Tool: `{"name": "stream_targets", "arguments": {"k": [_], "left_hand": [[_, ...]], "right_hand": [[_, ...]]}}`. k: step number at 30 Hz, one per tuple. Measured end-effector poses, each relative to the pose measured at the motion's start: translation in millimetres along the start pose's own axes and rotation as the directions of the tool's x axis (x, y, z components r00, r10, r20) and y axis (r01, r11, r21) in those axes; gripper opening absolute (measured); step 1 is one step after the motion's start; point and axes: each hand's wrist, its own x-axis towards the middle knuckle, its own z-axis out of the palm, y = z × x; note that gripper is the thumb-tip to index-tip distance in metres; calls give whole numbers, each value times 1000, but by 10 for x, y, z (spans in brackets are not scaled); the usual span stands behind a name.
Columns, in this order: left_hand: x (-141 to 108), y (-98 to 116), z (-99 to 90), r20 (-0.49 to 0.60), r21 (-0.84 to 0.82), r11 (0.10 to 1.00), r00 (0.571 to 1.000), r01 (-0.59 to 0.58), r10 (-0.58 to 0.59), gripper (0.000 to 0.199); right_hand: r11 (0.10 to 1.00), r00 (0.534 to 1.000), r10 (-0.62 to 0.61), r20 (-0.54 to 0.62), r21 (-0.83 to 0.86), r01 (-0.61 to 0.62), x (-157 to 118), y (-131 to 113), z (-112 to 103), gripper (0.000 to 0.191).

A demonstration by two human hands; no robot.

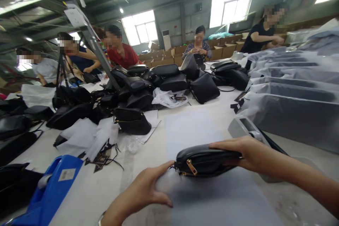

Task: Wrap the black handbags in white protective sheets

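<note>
A small black handbag (pixel 209 162) with a gold zipper pull is held above white paper sheets (pixel 196 129) on the table. My right hand (pixel 247 153) grips its right end, fingers over the top and thumb side lower down. At the other end, my left hand (pixel 150 187) has its thumb and fingers spread wide. Its fingertips reach the bag's left corner; whether they press on it I cannot tell. Below the bag, the sheet lies partly in shadow.
Black bags (pixel 132 122) are heaped across the table. A blue tape dispenser (pixel 55 187) stands at left, a grey one (pixel 246 129) at right. Bags in translucent wrapping (pixel 291 113) line the right side. Paper tags (pixel 100 160) lie left of centre. Several people work beyond.
</note>
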Motion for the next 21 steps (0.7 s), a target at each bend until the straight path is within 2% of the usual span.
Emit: {"name": "stream_targets", "arguments": {"k": [3, 6, 9, 12, 15, 17, 18, 19, 20, 21], "left_hand": [[22, -31, -63, -109, 116, 993, 994, 18, -5, 85], [104, -105, 81, -164, 367, 927, 986, 78, -18, 77], [149, -236, 287, -112, 534, 841, 993, 89, -34, 72], [113, -348, 379, -114, 552, 829, 993, 87, -28, 67], [92, -340, 347, -241, 523, 850, 968, 63, 76, 47], [153, -255, 341, -394, 498, 865, 905, 65, 158, 42], [208, -197, 364, -454, 485, 873, 869, 56, 196, 44], [272, -135, 409, -490, 478, 878, 840, 34, 234, 47], [341, -77, 474, -498, 481, 877, 824, 2, 270, 51], [407, -28, 557, -484, 491, 870, 821, -31, 302, 55]], "right_hand": [[979, 980, -125, -156, -180, 97, -57, 57, 222, 62], [926, 932, -251, -262, -344, 153, -135, 201, 608, 76], [876, 915, -333, -227, -434, 211, -279, 385, 1038, 77], [884, 945, -278, -173, -431, 181, -439, 414, 1262, 82], [929, 985, -143, -96, -355, 100, -540, 202, 1152, 82], [944, 989, -125, -73, -316, 96, -575, 29, 945, 70], [944, 986, -122, -114, -319, 80, -597, -29, 824, 62], [940, 973, -111, -203, -340, 36, -632, -57, 700, 54], [927, 941, -89, -327, -372, -41, -688, -52, 578, 47], [905, 885, -59, -462, -400, -148, -771, -16, 463, 41]]}}
